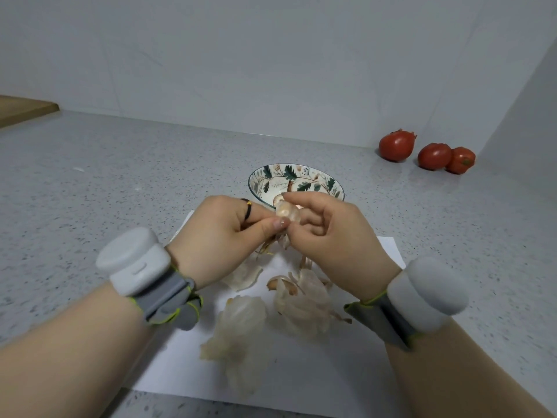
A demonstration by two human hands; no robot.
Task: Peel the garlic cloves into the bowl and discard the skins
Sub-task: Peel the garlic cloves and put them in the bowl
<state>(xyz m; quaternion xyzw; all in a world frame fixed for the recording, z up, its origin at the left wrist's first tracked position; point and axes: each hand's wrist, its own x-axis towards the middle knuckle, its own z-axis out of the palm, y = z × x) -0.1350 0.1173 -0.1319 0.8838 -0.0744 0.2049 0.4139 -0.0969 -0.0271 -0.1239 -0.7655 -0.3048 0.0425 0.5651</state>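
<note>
The 2 bare forearms fill the bottom corners, each with a grey strap and a white puck-shaped device at the wrist: one on the left wrist point(132, 260), one on the right wrist point(428, 292). Between the forearms lies a white sheet of paper point(187, 366) on the speckled grey countertop point(90, 182). On the paper sit loose garlic skins point(241, 327), papery and pale, in 2 main heaps with a few brownish scraps beside them.

Just beyond the skins, the left hand point(223, 233) and the right hand point(334, 233) meet above the far part of the paper. Both are closed around 1 garlic clove point(286, 214), pinched between thumbs and fingertips; a strip of skin and a stringy root end hang below the grip. The left hand wears a thin black band with a small gold bead on 1 finger.

Right behind the hands stands the bowl point(301, 176), white inside with green leaf patterns and a dark rim. Its near part is hidden by the hands, and something pale shows in it just above the clove; what it is cannot be told.

Far right, near the wall corner, rest 3 red tomatoes point(428, 152), 2 of them touching. At the far left edge a wooden board point(24, 110) pokes in.
</note>
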